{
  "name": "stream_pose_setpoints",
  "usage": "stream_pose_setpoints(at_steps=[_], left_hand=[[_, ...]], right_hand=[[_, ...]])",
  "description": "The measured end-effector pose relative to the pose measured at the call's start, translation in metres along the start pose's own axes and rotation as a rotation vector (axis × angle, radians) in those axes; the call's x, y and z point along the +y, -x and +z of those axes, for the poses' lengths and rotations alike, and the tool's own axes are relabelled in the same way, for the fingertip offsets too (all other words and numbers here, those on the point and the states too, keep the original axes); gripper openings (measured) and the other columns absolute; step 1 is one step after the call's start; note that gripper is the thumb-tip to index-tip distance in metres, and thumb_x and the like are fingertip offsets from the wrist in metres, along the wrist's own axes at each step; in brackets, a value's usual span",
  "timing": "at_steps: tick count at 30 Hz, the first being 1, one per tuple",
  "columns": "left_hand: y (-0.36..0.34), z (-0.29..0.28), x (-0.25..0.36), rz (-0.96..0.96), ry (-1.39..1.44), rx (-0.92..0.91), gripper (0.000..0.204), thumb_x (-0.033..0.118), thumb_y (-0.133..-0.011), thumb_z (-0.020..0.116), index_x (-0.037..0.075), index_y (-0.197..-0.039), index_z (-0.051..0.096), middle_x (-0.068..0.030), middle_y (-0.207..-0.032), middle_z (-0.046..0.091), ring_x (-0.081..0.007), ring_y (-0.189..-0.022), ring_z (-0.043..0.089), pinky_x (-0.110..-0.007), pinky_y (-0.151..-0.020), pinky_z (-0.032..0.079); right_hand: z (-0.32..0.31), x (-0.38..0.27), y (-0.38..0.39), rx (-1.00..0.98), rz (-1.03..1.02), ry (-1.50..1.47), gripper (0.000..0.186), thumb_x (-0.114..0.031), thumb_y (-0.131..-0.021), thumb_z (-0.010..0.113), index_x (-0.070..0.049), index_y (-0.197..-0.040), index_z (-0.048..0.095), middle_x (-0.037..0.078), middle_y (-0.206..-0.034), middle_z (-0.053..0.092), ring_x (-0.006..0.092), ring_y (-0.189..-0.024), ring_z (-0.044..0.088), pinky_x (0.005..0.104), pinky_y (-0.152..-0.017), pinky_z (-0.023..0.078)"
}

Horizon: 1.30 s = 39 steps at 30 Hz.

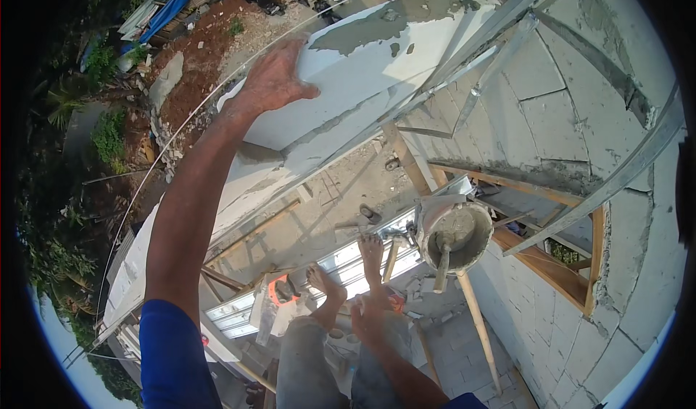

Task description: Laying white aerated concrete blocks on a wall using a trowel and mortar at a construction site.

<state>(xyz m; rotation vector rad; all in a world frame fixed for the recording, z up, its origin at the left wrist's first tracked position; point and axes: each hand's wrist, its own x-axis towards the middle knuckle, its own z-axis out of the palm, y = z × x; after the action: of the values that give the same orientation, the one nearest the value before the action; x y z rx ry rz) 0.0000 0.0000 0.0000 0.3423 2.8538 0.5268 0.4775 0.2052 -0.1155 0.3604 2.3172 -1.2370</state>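
Observation:
My left hand (279, 79) grips the top edge of a long white block wall (348, 90), which has patches of grey mortar along its top. My right hand (368, 315) is low, beside my right knee, its fingers curled; whether anything is inside them I cannot make out. My bare feet (326, 287) stand on a ribbed metal platform (232, 315). Right of my feet a bucket (464, 231) of wet grey mortar has a handled tool in it. Left of my feet lies an orange and black object (286, 289), too small to identify.
A block wall (544, 126) with metal bars (573, 61) and a timber window frame (594, 264) runs along the right. A wooden pole (478, 322) leans below the bucket. Beyond the white wall a thin cable crosses above red earth (185, 90), plants and parked motorbikes (264, 1), far below.

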Motion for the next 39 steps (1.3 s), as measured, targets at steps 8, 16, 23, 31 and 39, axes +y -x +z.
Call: stream_pose_setpoints(at_steps=[8, 16, 23, 31, 39], left_hand=[[-0.030, 0.004, 0.036, 0.022, 0.052, -0.010, 0.109, 0.036, -0.059, 0.085, -0.004, -0.144, 0.030, -0.0266, -0.140, 0.044, -0.0379, -0.128, 0.047, -0.044, -0.107, 0.040], [-0.084, 0.029, 0.078, 0.117, -0.069, 0.158, 0.107, 0.034, -0.057, 0.085, -0.003, -0.142, 0.030, -0.0238, -0.128, 0.051, -0.0385, -0.120, 0.052, -0.047, -0.099, 0.046], [-0.100, 0.023, 0.083, 0.179, -0.044, 0.056, 0.097, 0.027, -0.054, 0.081, -0.003, -0.136, 0.039, -0.0225, -0.114, 0.059, -0.0362, -0.106, 0.060, -0.044, -0.089, 0.049], [-0.103, 0.001, 0.086, 0.157, 0.074, -0.074, 0.085, 0.022, -0.056, 0.081, -0.004, -0.129, 0.046, -0.0217, -0.108, 0.063, -0.0350, -0.105, 0.060, -0.040, -0.091, 0.047], [-0.096, 0.012, 0.098, 0.185, -0.143, 0.058, 0.087, 0.025, -0.057, 0.081, -0.003, -0.131, 0.046, -0.0200, -0.111, 0.063, -0.0320, -0.106, 0.060, -0.039, -0.093, 0.046]], right_hand=[[0.006, -0.029, -0.004, -0.061, 0.077, -0.028, 0.029, -0.022, -0.091, 0.055, 0.002, -0.106, 0.059, 0.021, -0.104, 0.062, 0.0376, -0.092, 0.063, 0.0454, -0.081, 0.050], [0.060, 0.000, 0.007, -0.012, 0.137, 0.004, 0.028, -0.024, -0.092, 0.055, -0.003, -0.110, 0.058, 0.020, -0.106, 0.062, 0.0366, -0.095, 0.063, 0.0455, -0.081, 0.051], [0.066, 0.021, -0.013, 0.077, 0.178, 0.056, 0.028, -0.022, -0.090, 0.052, -0.005, -0.111, 0.059, 0.019, -0.105, 0.061, 0.0370, -0.095, 0.063, 0.0473, -0.082, 0.052], [0.079, 0.029, -0.028, 0.074, 0.273, 0.112, 0.032, -0.019, -0.079, 0.060, -0.003, -0.106, 0.061, 0.017, -0.100, 0.062, 0.0346, -0.099, 0.059, 0.0493, -0.084, 0.047], [0.095, 0.030, -0.031, 0.045, 0.286, 0.032, 0.048, -0.022, -0.073, 0.065, 0.000, -0.115, 0.055, 0.020, -0.100, 0.062, 0.0396, -0.104, 0.055, 0.0543, -0.090, 0.038]])
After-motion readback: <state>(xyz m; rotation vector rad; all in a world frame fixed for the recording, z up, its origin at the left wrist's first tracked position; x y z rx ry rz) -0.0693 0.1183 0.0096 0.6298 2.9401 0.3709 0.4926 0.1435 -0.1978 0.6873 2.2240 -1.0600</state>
